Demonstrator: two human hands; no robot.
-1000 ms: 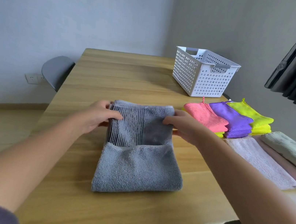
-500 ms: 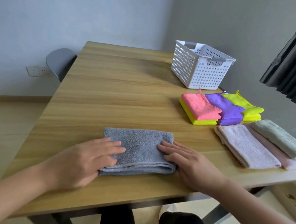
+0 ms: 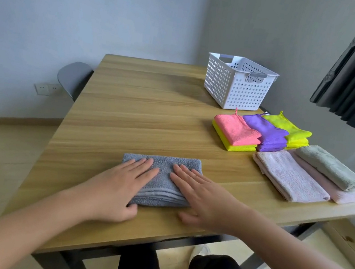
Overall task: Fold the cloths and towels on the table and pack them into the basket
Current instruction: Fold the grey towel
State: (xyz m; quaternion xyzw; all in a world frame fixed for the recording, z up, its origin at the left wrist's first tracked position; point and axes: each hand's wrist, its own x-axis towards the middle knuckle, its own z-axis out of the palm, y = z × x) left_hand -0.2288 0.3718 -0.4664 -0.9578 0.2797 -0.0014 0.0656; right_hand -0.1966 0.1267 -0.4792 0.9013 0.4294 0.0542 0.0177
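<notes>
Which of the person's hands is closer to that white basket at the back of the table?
Right. The right hand lies flat on the grey towel's right half, on the basket's side; the left hand presses the left half, farther off.

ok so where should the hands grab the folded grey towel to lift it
Probably by its two short ends, one hand from each side. The grey towel lies flat and wide, layered edges facing the person, so lifting both ends should keep the layers together.

Grey towel: looped terry cloth, matt, nubbly. Table: wood-grain top, smooth, low sheen. Basket: white perforated plastic; neon cloths look like fine microfibre.
</notes>
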